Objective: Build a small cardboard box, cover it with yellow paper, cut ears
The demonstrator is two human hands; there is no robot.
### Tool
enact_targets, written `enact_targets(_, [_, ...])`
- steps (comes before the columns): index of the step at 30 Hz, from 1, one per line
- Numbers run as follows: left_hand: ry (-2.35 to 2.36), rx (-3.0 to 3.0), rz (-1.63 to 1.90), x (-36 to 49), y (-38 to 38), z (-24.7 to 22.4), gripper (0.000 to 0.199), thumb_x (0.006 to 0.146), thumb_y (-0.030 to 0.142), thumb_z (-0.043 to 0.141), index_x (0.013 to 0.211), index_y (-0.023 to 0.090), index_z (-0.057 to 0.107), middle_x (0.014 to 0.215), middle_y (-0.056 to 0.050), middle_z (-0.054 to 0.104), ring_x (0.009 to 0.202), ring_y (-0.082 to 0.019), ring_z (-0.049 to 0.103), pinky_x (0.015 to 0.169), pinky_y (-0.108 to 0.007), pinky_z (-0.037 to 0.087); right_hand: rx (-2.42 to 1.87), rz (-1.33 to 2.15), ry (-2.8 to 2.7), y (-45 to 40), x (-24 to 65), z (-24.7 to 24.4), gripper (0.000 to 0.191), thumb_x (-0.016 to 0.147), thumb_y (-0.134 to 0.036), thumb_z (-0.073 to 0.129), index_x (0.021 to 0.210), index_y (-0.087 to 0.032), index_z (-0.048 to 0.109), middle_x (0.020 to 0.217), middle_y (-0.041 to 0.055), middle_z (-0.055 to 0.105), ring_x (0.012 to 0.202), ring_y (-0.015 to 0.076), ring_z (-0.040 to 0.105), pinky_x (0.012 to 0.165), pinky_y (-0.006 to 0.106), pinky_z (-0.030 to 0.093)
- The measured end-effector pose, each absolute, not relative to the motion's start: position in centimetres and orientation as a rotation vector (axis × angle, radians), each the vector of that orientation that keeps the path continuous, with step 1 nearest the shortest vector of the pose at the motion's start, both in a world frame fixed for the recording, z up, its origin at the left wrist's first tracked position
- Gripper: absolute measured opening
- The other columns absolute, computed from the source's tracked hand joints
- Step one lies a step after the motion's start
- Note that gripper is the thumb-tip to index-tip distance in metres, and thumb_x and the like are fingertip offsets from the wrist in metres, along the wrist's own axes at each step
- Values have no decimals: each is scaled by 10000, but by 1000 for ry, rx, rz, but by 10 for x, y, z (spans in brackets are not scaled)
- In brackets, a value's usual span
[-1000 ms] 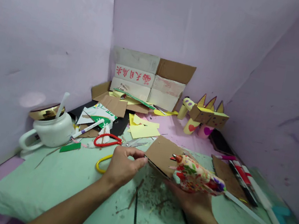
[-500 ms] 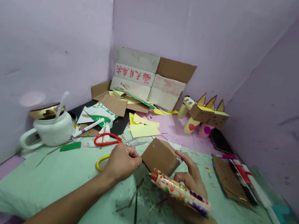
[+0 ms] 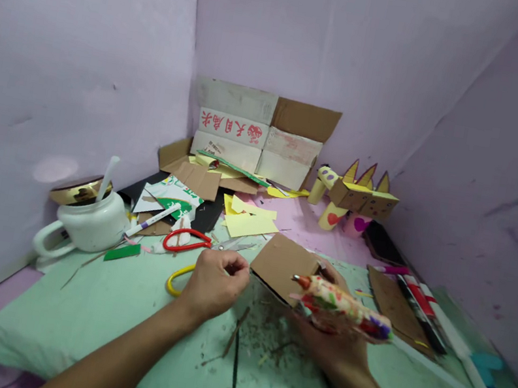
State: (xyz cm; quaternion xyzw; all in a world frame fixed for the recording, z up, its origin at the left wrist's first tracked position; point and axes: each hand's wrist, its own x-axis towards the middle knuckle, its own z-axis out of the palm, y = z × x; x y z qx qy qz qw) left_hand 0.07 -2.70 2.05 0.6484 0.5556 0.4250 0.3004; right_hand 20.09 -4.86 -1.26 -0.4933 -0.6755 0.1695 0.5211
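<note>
A small brown cardboard box (image 3: pixel 281 265) is tilted between my hands, above the cloth. My right hand (image 3: pixel 337 349) grips the box from its right side. A thick, flower-patterned pen (image 3: pixel 344 306) with an orange-brown tip and a purple end lies across that same hand; it is slightly blurred. My left hand (image 3: pixel 219 283) is closed in a pinch at the box's left corner, and whatever its fingertips hold is hidden. Just behind the left hand lie scissors (image 3: pixel 186 241) with one red and one yellow handle, blades on the cloth.
At left stands a white mug (image 3: pixel 92 222) with a gold lid. Paper and cardboard scraps (image 3: pixel 251 224) lie behind, before an unfolded carton (image 3: pixel 233 127). A cardboard animal figure (image 3: pixel 362 201) stands back right. Markers (image 3: pixel 424 304) and a cardboard strip (image 3: pixel 391 309) lie at right.
The box has tipped so its broad face now shows more from above. My right hand has turned, and the pen has swung to the right. My left hand has barely moved.
</note>
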Motion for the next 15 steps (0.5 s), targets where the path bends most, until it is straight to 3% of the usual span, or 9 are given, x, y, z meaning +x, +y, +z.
enact_targets(2, [1412, 1680, 1133, 0, -27, 23, 153, 646, 247, 490, 563, 167, 591, 516, 11, 564, 522, -128, 521, 523, -227, 402, -1225, 514, -1498, -52, 199, -12, 704, 614, -335, 760, 1242, -255, 452, 1099, 72, 672, 992, 305, 638, 844, 442, 531])
enact_targets(7, [1130, 1447, 1156, -3, -24, 29, 143, 612, 286, 559, 568, 156, 599, 515, 17, 551, 516, -111, 485, 529, -225, 393, -1207, 717, -1272, -55, 196, -14, 472, 590, -294, 781, 1020, -240, 595, 901, 54, 741, 871, 297, 685, 837, 435, 538])
enact_targets(11, [1038, 1363, 1152, -4, -24, 30, 138, 613, 282, 573, 573, 153, 606, 490, 11, 550, 495, -119, 488, 518, -239, 399, -1230, 710, -1215, -49, 196, -13, 501, 485, -276, 828, 943, -212, 635, 941, 74, 738, 933, 327, 669, 884, 485, 507])
enact_targets(15, [1140, 1881, 1500, -3, -28, 21, 137, 698, 194, 539, 581, 157, 602, 544, -18, 590, 542, -145, 527, 569, -276, 415, -1238, 745, -1219, -51, 188, -6, 448, 516, -278, 813, 930, -192, 664, 946, 85, 740, 979, 326, 654, 938, 492, 471])
